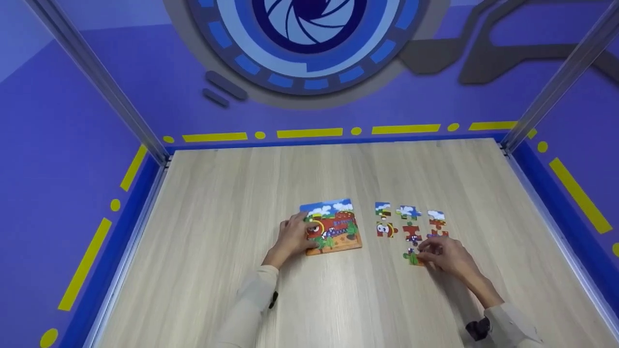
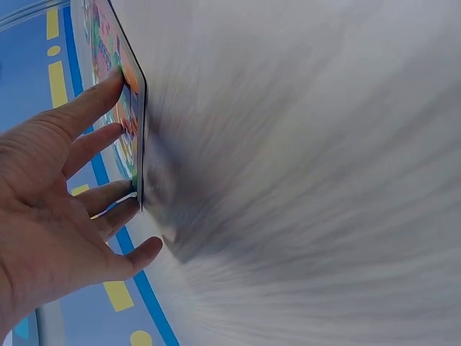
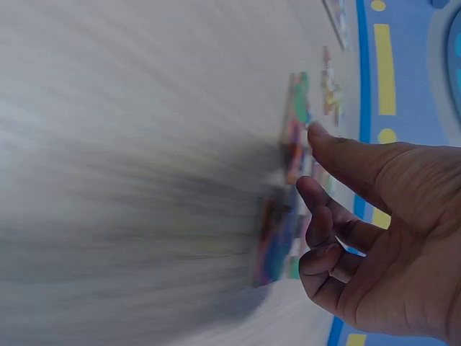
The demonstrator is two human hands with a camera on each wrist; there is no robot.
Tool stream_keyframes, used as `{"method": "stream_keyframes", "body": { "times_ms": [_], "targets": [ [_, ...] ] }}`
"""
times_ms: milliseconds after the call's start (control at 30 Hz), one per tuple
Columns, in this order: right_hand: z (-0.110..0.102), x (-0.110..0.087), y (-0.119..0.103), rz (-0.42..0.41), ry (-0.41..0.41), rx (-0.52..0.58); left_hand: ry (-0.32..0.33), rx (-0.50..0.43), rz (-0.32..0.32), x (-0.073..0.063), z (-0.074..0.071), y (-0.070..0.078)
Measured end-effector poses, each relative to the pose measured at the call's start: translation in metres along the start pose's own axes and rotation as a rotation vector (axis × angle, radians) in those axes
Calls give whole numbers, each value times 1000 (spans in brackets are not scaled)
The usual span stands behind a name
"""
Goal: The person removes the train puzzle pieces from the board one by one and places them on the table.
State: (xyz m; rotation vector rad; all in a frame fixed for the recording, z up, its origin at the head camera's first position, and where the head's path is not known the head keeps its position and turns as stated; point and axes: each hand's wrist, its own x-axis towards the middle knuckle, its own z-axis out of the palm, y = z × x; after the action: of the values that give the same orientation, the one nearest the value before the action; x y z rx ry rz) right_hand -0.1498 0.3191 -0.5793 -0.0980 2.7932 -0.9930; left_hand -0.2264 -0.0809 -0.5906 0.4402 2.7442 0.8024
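Observation:
A square picture board (image 1: 338,234) with a cartoon scene of sky, clouds and a red vehicle lies on the table. My left hand (image 1: 292,236) rests at its left side, thumb and fingers touching its face and edge; the left wrist view shows the fingers spread along the board (image 2: 137,122). To the right, my right hand (image 1: 447,253) hovers low at the bottom row of loose jigsaw pieces. Its thumb and forefinger are beside a green-and-orange jigsaw piece (image 1: 412,257), with a gap between them in the right wrist view. Another jigsaw piece (image 3: 274,241) lies below those fingers, hidden from above.
Several more jigsaw pieces lie in loose rows, among them a cloud piece (image 1: 408,211), a white-faced piece (image 1: 385,229) and a red piece (image 1: 412,232). Purple walls (image 1: 309,118) enclose the wooden table (image 1: 232,193) at the back and sides.

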Motion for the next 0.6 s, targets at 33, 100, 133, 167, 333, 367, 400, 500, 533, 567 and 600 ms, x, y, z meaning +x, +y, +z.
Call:
{"method": "stream_keyframes", "body": {
  "times_ms": [33, 100, 133, 167, 333, 367, 400, 500, 533, 567, 600],
  "targets": [
    [-1, 0, -2, 0, -13, 15, -2, -2, 3, -1, 0, -1],
    [-3, 2, -7, -10, -35, 33, -2, -5, 18, -2, 0, -2],
    [-3, 3, -10, -20, -43, 34, -4, -6, 25, -3, 0, -3],
    [-3, 5, -12, -31, -49, 33, -7, -7, 36, -3, 0, -4],
    [4, 12, -22, -118, -52, 9, -27, 14, 96, -4, -1, -8],
    [6, 14, -25, -135, -51, 3, -30, 14, 105, -4, -2, -8],
    [9, 16, -27, -151, -51, 1, -34, 17, 110, -4, -2, -8],
    [17, 23, -35, -174, -61, -3, -29, 18, 129, -5, -4, -10],
    [19, 25, -38, -179, -69, 0, -21, 16, 133, -5, -4, -11],
    [22, 27, -42, -186, -76, 3, -12, 8, 135, -6, -5, -11],
    [25, 30, -45, -196, -85, 8, 0, 2, 133, -7, -5, -12]
  ]
}}
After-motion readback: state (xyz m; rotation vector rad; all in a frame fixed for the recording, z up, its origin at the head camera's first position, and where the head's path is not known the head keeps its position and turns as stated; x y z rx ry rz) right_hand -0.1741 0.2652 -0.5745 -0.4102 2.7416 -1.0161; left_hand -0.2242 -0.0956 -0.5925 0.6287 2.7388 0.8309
